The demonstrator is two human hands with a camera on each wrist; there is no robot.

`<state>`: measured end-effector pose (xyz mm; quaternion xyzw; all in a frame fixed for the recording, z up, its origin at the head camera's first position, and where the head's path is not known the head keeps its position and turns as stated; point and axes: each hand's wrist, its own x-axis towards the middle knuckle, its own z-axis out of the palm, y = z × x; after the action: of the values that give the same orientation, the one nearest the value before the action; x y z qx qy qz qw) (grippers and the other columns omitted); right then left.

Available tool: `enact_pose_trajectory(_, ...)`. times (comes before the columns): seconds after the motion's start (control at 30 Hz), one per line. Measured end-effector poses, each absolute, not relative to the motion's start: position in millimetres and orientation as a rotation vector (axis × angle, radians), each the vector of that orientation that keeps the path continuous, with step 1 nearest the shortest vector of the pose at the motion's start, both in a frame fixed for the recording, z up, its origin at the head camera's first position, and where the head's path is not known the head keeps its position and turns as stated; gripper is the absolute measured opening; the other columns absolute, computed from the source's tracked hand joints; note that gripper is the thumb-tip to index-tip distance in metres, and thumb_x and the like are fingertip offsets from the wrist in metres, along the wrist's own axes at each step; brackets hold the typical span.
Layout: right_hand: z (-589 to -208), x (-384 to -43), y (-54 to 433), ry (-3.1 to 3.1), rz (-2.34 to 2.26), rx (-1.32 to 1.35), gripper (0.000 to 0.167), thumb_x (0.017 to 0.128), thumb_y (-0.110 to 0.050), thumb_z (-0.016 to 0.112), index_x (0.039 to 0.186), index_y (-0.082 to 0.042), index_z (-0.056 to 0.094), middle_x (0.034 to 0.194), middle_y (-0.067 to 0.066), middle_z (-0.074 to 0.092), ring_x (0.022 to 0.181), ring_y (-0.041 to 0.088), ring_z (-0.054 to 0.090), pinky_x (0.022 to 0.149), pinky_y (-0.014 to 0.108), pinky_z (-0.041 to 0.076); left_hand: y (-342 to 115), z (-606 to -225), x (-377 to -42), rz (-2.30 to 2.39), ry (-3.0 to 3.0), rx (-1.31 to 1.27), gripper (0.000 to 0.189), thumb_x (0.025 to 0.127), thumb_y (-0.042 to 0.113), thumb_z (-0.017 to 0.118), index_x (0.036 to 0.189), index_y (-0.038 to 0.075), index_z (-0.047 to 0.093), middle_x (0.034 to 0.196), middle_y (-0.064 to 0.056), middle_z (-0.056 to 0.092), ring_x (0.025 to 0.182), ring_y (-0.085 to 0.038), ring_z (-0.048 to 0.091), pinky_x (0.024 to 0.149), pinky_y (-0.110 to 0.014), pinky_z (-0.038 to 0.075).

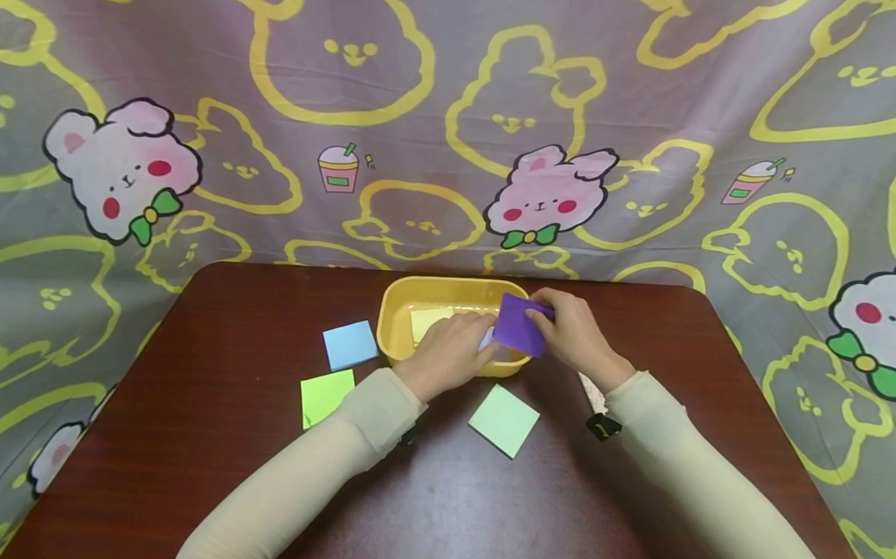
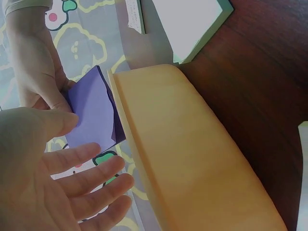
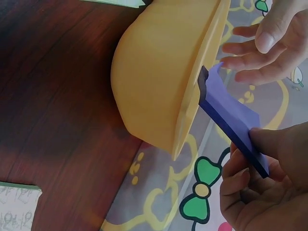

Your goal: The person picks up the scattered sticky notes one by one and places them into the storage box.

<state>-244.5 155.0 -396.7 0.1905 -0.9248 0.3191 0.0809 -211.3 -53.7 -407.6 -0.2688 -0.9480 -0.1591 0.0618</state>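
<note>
Notepad [image 1: 519,324], purple and square, is in the right hand [image 1: 576,335], just right of the middle of the head view. The right hand pinches it, with the thumb on top and the bent fingers under it. The purple notepad is up off the table [image 1: 252,304], by the right end of a yellow tub [image 1: 455,292]. I can't tell if it touches the rim. In the right wrist view, the corner of the notepad nearest the left hand [image 1: 452,351] curls up.

The left hand is loose, with its fingers spread out in the lower left of the left wrist view. It is very near the purple notepad, but I can't tell if it touches it. In the head view, this hand is over the front of the tub and hides some of it.

The tub is in the middle of the frame, at the far side of the table. Some pale yellow paper [image 1: 429,322] lies inside it, at the left. A blue pad [image 1: 350,344] is just left of the tub, and a bright green pad [image 1: 325,395] is below the blue one. A pale green pad [image 1: 504,419] is below the tub, turned so a corner points up. A white pad [image 3: 17,207] with little drawings is in the lower left of the right wrist view. A gray cloth [image 1: 444,29] with yellow shapes hangs across the top
</note>
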Motion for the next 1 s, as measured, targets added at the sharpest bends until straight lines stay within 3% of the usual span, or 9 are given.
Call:
enact_pose_trajectory(0.43,-395,-252,143,-2.785,0.95,0.591,0.019,0.098,-0.012,0.065,0.109,0.003,0.069,0.1,0.018,0.073,0.08,0.025,0.066,0.07,0.037,0.054,-57,-409,-213,-0.462,-2.894,-0.785,0.041,0.101,0.03,0.061,0.134,0.007,0.061,0.126,-0.011,0.07,0.111,-0.027,0.069,0.089,-0.041,0.057)
enact_pose_trajectory(0.7,-396,-255,137,-2.82,0.956,0.602,0.021,0.098,-0.012,0.065,0.113,0.003,0.068,0.103,0.019,0.073,0.082,0.025,0.066,0.072,0.038,0.055,-62,-411,-214,-0.487,-2.866,-0.788,0.037,0.1,0.028,0.063,0.129,0.006,0.063,0.116,-0.01,0.073,0.102,-0.027,0.071,0.079,-0.04,0.058)
enact_pose_trajectory(1.0,-398,-262,130,-2.849,0.95,0.617,0.014,0.097,-0.011,0.066,0.104,0.001,0.068,0.096,0.016,0.073,0.077,0.023,0.064,0.069,0.036,0.054,-65,-413,-217,-0.478,-2.861,-0.79,0.032,0.1,0.027,0.063,0.124,0.007,0.064,0.108,-0.01,0.073,0.092,-0.027,0.071,0.072,-0.04,0.057)
